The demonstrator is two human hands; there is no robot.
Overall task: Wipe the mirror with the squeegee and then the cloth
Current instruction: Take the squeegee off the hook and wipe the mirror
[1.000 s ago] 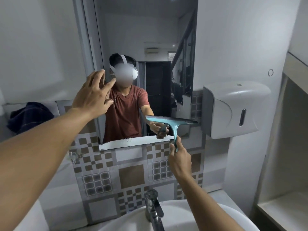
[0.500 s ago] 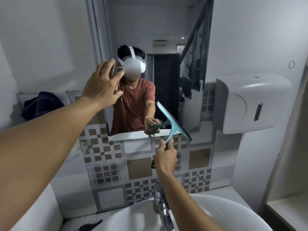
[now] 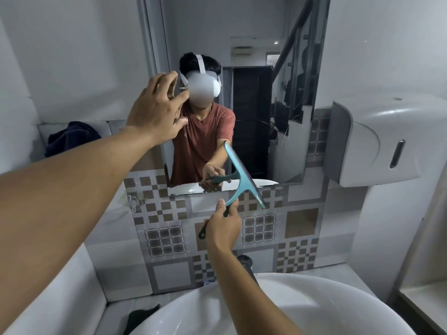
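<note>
We have a single head-worn wide-angle view, facing forward and slightly down at the mirror [image 3: 242, 105] from close range. The sink [image 3: 302, 308] rim fills 6 o'clock, the wall dispenser [image 3: 387, 141] sits at 3 o'clock, and both forearms reach in from below.

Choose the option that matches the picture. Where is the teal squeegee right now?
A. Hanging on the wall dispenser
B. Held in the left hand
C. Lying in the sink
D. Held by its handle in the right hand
D: the right hand grips the handle of the squeegee, whose blade is tilted at the lower edge of the mirror.
</note>
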